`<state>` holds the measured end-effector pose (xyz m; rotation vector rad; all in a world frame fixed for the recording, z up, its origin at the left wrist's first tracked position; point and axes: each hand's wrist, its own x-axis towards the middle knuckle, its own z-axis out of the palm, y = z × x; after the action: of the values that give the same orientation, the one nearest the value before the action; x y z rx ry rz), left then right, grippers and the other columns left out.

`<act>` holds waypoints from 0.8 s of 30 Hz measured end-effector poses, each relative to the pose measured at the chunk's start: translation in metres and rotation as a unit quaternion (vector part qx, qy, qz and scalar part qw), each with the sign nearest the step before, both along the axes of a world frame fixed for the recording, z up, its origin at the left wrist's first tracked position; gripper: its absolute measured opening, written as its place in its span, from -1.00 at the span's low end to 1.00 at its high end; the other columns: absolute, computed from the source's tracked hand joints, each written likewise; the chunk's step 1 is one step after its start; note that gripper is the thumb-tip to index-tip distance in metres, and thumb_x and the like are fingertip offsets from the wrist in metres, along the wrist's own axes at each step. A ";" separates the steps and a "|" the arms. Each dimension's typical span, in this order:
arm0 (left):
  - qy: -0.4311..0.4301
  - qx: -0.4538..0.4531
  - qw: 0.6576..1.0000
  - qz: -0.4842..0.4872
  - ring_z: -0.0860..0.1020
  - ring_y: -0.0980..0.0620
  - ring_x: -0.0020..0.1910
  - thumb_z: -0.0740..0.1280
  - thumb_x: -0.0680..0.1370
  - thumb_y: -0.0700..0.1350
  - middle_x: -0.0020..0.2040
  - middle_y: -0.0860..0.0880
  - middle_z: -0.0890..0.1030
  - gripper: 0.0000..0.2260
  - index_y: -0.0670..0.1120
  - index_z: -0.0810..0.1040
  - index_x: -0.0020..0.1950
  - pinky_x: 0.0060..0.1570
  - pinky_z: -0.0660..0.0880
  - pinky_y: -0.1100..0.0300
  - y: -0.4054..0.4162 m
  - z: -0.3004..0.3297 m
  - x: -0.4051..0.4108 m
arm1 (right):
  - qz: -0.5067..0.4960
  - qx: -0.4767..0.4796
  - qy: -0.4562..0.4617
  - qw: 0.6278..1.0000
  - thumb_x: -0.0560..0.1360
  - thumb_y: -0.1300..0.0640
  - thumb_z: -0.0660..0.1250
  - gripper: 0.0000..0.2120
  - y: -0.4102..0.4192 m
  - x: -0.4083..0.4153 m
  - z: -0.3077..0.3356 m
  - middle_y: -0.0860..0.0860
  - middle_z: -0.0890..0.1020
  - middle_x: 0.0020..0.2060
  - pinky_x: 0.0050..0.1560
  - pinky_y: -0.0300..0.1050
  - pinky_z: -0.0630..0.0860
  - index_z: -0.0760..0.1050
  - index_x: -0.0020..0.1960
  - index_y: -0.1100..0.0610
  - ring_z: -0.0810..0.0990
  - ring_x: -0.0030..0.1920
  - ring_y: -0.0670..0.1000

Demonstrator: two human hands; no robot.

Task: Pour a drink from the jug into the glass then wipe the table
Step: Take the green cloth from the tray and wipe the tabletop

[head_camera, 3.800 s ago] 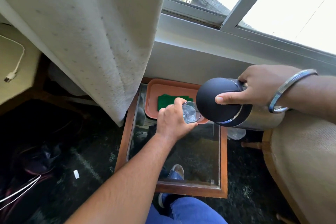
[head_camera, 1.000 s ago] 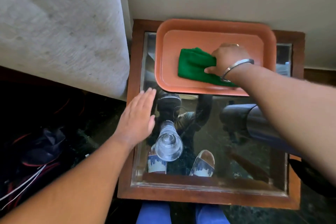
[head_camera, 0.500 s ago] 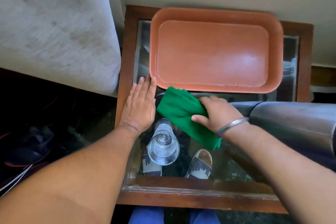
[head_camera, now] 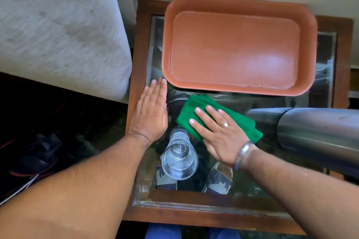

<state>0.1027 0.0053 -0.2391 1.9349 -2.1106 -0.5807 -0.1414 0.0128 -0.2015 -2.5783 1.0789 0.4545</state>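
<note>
A green cloth (head_camera: 240, 120) lies on the glass top of the small wooden-framed table (head_camera: 194, 214). My right hand (head_camera: 219, 135) presses flat on the cloth, fingers spread, with a ring and a metal bangle. My left hand (head_camera: 150, 115) rests flat and empty on the table's left edge. A clear glass (head_camera: 179, 158) with water stands upright between my two wrists, close to both. The steel jug (head_camera: 318, 132) stands at the table's right side, just right of the cloth.
An orange tray (head_camera: 167, 44) with nothing in it fills the far half of the table, against the wall. A pale curtain (head_camera: 58, 29) hangs at the left. My slippered feet (head_camera: 219, 180) show through the glass. Dark floor with cables lies left.
The jug was set down and the glass let go. My right hand took the green cloth off the tray onto the glass top, and it now lies flat on the cloth instead of gripping it.
</note>
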 end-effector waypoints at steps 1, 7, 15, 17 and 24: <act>-0.002 0.001 1.000 -0.005 0.11 -0.11 0.57 0.07 0.57 -0.17 0.58 -0.20 0.21 -0.41 -0.22 0.02 0.59 0.55 -0.14 0.12 0.000 0.001 0.000 | -0.005 0.004 0.002 1.000 0.44 -0.01 0.15 -0.40 0.014 -0.013 0.001 0.13 0.43 0.47 0.47 0.19 0.24 0.40 0.48 0.03 0.39 0.45 0.26; -0.004 -0.014 1.000 -0.003 0.15 -0.14 0.56 0.13 0.55 -0.24 0.55 -0.21 0.27 -0.42 -0.19 0.10 0.58 0.55 -0.14 0.10 0.000 -0.002 -0.001 | -0.073 0.024 0.044 0.996 0.44 0.00 0.17 -0.41 0.056 -0.048 0.011 0.15 0.48 0.43 0.41 0.17 0.16 0.30 0.48 0.01 0.41 0.41 0.30; -0.006 0.010 1.000 -0.020 0.20 -0.19 0.54 0.05 0.55 -0.16 0.52 -0.25 0.32 -0.46 -0.23 0.18 0.55 0.53 0.07 -0.10 -0.001 0.006 0.000 | 0.006 0.054 0.041 0.998 0.10 0.20 0.54 -0.13 0.005 -0.001 0.011 0.17 0.48 0.43 0.33 0.28 0.39 0.49 0.42 0.07 0.48 0.38 0.31; -0.012 0.019 1.000 -0.018 0.21 -0.20 0.54 0.04 0.55 -0.14 0.52 -0.25 0.33 -0.46 -0.23 0.20 0.55 0.52 0.10 -0.13 -0.001 0.008 -0.001 | 0.066 0.079 0.050 0.993 0.10 0.22 0.48 -0.14 0.030 -0.038 0.017 0.11 0.51 0.41 0.33 0.21 0.42 0.49 0.41 0.01 0.51 0.36 0.26; -0.014 0.017 1.000 -0.013 0.18 -0.21 0.54 0.06 0.54 -0.17 0.54 -0.22 0.30 -0.45 -0.20 0.21 0.55 0.53 0.05 -0.10 -0.001 0.006 -0.002 | -0.136 0.027 0.001 0.990 0.09 0.42 0.49 -0.12 0.002 -0.014 0.008 0.16 0.51 0.41 0.30 0.31 0.41 0.50 0.40 0.07 0.49 0.35 0.35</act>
<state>0.1011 0.0046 -0.2333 1.9469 -2.1596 -0.6007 -0.1559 0.0149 -0.1932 -2.3373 1.3738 0.4117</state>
